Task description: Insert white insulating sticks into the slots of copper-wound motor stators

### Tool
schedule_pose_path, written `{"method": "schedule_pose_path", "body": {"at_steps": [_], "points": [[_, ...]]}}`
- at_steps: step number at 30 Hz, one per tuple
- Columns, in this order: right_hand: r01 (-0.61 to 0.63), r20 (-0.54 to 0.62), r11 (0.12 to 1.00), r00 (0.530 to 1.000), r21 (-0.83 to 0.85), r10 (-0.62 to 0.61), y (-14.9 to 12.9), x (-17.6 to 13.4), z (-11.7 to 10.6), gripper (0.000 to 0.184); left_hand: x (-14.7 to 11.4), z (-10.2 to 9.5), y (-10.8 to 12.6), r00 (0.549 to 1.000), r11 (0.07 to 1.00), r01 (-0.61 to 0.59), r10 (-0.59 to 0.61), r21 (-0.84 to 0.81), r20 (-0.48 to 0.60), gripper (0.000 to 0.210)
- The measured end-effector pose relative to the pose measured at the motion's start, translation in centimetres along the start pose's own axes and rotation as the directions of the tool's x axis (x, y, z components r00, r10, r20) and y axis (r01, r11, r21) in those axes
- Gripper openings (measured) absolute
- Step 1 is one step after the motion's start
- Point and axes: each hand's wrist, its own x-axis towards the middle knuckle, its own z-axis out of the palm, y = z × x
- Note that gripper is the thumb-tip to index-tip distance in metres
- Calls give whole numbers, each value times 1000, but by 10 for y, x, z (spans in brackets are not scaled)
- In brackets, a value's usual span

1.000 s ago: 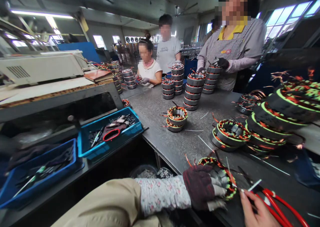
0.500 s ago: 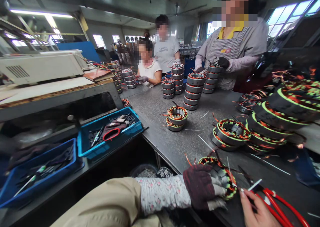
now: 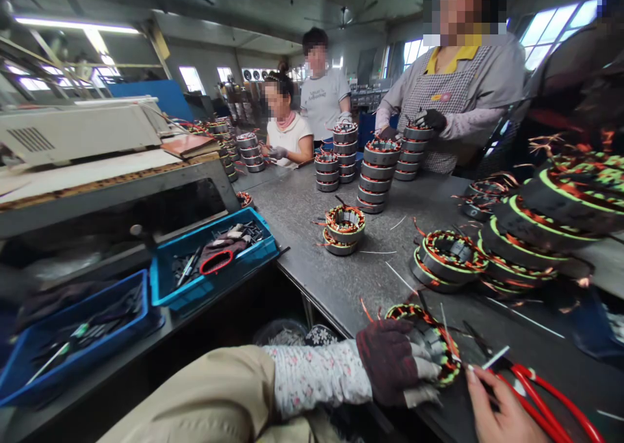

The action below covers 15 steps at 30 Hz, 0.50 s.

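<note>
Wound stator ring (image 3: 433, 342) sits at the lower right of the frame, beneath my gloved left hand (image 3: 387, 364), whose bent fingers have hold of its lower-left side; the thumb is hidden. My bare right hand (image 3: 502, 407) is at the opposite rim, thumb and fingertip pinched together on a thin white strip (image 3: 496, 358). The ring's open centre faces up, its visible oval running from upper left to lower right, with orange leads poking out at upper left. Red-handled cutters (image 3: 545, 407) lie beside my right hand on a dark, speckled tabletop (image 3: 316, 267). More rings stand stacked at right (image 3: 526, 235) and at centre (image 3: 377, 177). Blue trays (image 3: 209, 295) of tools and gloves fill the lower left. Beyond, a person in a checked apron (image 3: 451, 99) handles another stack at upper right; two co-workers (image 3: 290, 138) occupy upper centre, under a dim ceiling.
</note>
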Motion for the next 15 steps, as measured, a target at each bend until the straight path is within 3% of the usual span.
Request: {"method": "schedule_pose_path", "body": {"at_steps": [4, 7, 9, 15], "points": [[29, -22, 1000, 999, 1, -29, -5, -1, 0, 100, -2, 1, 0, 998, 1000, 26, -27, 13, 48, 42], [34, -29, 999, 999, -6, -34, -5, -2, 0, 101, -3, 3, 0, 1000, 1000, 6, -6, 10, -8, 43], [41, -29, 999, 999, -12, -41, -1, -3, 0, 100, -4, 4, -1, 999, 1000, -9, 9, 8, -46, 43], [91, 42, 995, 995, -48, -89, 22, -1, 3, 87, -4, 3, 0, 1000, 1000, 16, -16, -5, -13, 44]]}}
